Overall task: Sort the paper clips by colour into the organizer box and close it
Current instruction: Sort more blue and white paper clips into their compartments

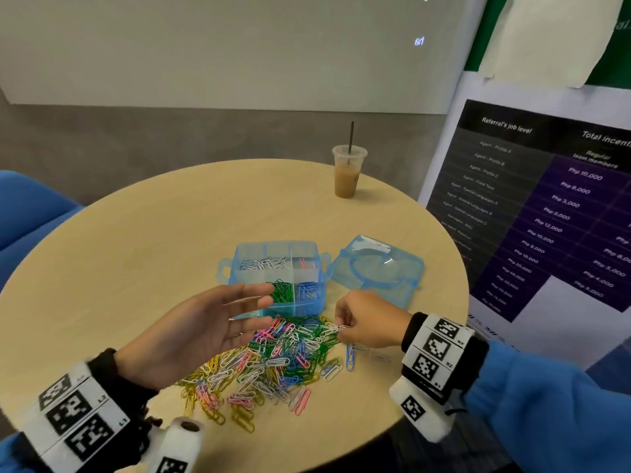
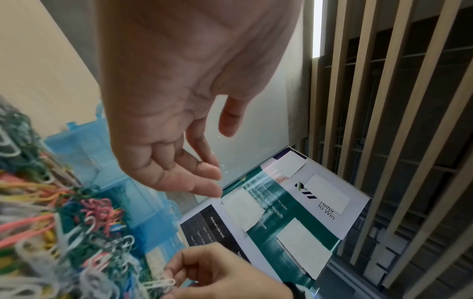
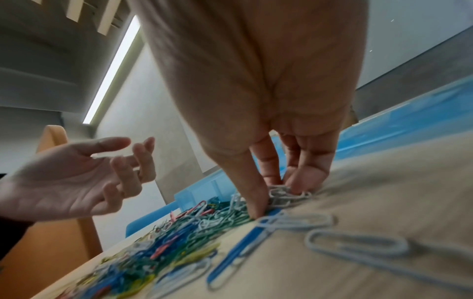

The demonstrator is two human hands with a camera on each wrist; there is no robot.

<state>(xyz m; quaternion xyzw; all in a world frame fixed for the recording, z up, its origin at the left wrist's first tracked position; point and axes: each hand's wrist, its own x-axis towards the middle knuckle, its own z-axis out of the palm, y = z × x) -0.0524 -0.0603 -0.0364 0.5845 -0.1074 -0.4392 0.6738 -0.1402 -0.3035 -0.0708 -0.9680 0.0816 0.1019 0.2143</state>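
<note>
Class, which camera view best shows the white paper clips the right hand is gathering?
The right wrist view: the white paper clips lie bunched under the right hand's fingertips, close up. The left wrist view shows a few at that hand's fingertips, blurred. The head view shows them small, at the pile's edge, partly hidden by the hand.

The right hand (image 3: pixel 256 101) reaches down to the table (image 3: pixel 384 202); its fingers (image 3: pixel 253 194) are bunched around a cluster of white clips (image 3: pixel 286 195) at the edge of the pile (image 3: pixel 166 238). The pile is mixed: green, blue, yellow, pink and white. A blue clip (image 3: pixel 238 252) and a white clip (image 3: pixel 358 244) lie apart from it, nearer the camera. The blue box (image 3: pixel 199 192) stands behind the pile. The left hand (image 3: pixel 76 182) hovers at left, palm up, fingers loosely spread, holding nothing.
</note>
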